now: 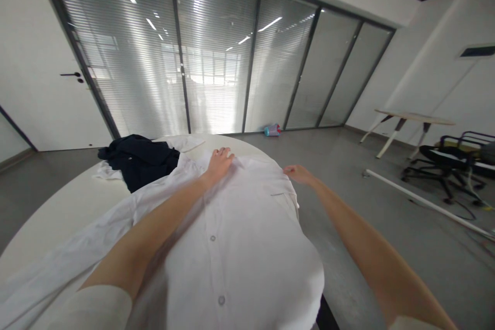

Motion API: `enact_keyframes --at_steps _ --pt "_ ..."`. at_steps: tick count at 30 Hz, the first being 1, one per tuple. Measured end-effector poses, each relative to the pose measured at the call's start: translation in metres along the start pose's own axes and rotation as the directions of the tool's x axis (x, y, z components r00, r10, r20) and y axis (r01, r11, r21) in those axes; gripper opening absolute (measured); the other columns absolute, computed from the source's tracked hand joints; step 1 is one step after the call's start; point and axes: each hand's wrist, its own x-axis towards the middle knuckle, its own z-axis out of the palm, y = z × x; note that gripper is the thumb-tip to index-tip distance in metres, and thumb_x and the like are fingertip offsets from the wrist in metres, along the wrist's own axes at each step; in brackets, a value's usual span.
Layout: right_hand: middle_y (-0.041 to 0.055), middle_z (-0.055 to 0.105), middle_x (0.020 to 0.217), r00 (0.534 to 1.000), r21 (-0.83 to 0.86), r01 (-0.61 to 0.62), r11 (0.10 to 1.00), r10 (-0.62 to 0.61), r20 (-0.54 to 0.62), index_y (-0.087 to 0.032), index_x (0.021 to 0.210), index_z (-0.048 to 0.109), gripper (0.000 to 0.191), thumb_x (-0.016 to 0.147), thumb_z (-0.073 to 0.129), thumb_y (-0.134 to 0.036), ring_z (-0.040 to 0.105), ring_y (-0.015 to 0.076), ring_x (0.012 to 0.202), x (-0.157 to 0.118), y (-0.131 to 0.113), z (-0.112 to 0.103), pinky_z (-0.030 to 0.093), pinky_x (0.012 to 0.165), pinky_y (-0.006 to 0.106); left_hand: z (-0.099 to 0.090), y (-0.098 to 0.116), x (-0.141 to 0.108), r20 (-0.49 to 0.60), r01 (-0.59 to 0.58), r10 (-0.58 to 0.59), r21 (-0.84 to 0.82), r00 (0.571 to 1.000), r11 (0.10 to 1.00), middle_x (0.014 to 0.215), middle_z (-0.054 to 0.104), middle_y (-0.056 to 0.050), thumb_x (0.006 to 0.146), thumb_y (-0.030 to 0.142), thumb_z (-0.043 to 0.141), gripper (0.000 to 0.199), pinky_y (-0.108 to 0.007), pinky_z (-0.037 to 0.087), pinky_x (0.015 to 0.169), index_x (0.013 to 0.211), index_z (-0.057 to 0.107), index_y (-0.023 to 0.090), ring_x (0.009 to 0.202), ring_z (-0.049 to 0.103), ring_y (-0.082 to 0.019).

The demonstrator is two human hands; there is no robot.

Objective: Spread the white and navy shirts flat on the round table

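Note:
A white button-up shirt (247, 227) lies spread on a round white table (62, 206), its buttoned front facing up and one long sleeve stretched toward the lower left. My left hand (220, 164) is at the far end of the shirt, near the top of the button strip, with its fingers bent and closed on the cloth. At the shirt's right edge, by the table's rim, my right hand (297, 173) pinches the fabric. A slit or pocket edge shows on the cloth just below that hand. The fingertips of both hands are partly hidden.
A dark navy garment (141, 160) is heaped on the table's far left, with white cloth around it. Beyond the table, a blue and pink container (272, 130) lies on the floor by the glass partition. On the right are a wooden-topped table (413, 116), office chairs and a white pole (425, 202).

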Motion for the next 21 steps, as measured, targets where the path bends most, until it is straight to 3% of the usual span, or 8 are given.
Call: enact_keyframes --at_steps 3,5,10,14,18,21 --pt "0.0029 0.074 0.079 1.0 0.038 0.02 0.999 -0.021 0.019 -0.019 0.097 0.077 0.024 0.087 0.058 -0.029 0.067 0.0164 0.075 0.005 -0.005 0.009 0.052 0.07 0.025 0.008 0.024 -0.004 0.057 -0.148 0.153 -0.084 0.987 0.985 0.133 0.059 -0.012 0.099 0.029 0.044 0.033 -0.047 0.031 0.111 0.126 0.063 0.024 0.131 0.046 -0.028" --pt "0.0033 0.073 0.079 1.0 0.056 0.006 0.998 -0.007 0.006 -0.018 0.1 0.076 0.025 0.087 0.057 -0.028 0.067 0.0157 0.073 0.008 -0.005 0.013 0.051 0.069 0.024 0.017 0.034 -0.009 0.074 -0.167 0.175 -0.109 0.982 0.98 0.138 0.057 -0.01 0.101 0.045 0.041 0.041 -0.047 0.03 0.112 0.133 0.058 0.026 0.135 0.043 -0.029" --pt "0.0058 0.073 0.079 0.994 0.053 -0.075 0.996 0.079 -0.075 -0.015 0.085 0.074 0.015 0.081 0.066 -0.027 0.068 0.0164 0.072 0.015 0.002 0.014 0.05 0.068 0.024 0.037 0.035 -0.017 0.145 -0.039 0.055 -0.109 0.988 0.993 0.156 0.041 -0.011 0.1 0.057 0.033 0.057 -0.053 0.024 0.116 0.149 0.042 0.028 0.145 0.031 -0.033" --pt "0.0048 0.072 0.076 0.976 0.047 -0.148 0.988 0.154 -0.153 -0.016 0.096 0.072 0.017 0.086 0.06 -0.024 0.068 0.0159 0.065 0.023 -0.001 0.001 0.051 0.066 0.025 0.041 0.033 -0.015 0.162 0.037 -0.019 -0.105 0.987 0.994 0.162 0.03 -0.01 0.097 0.063 0.036 0.067 -0.056 0.015 0.119 0.155 0.032 0.032 0.15 0.018 -0.037" --pt "0.0093 0.074 0.091 0.951 0.031 -0.141 0.989 0.144 -0.274 -0.019 0.114 0.065 0.027 0.095 0.047 -0.027 0.07 0.021 0.086 0.035 -0.021 -0.01 0.051 0.076 0.029 0.04 0.038 -0.015 0.023 0.052 -0.05 -0.057 0.998 0.997 0.166 0.016 -0.01 0.094 0.066 0.041 0.074 -0.065 0.005 0.117 0.157 0.028 0.031 0.151 0.002 -0.042" --pt "0.0149 0.072 0.106 0.944 -0.054 -0.148 0.987 0.125 -0.304 -0.019 0.118 0.064 0.03 0.098 0.042 -0.029 0.067 0.0262 0.104 0.038 -0.037 -0.005 0.05 0.084 0.034 0.04 0.038 -0.017 -0.061 0.073 -0.074 -0.022 0.995 0.997 0.165 0.018 -0.012 0.095 0.064 0.041 0.073 -0.063 0.007 0.118 0.157 0.031 0.028 0.151 0.003 -0.042"
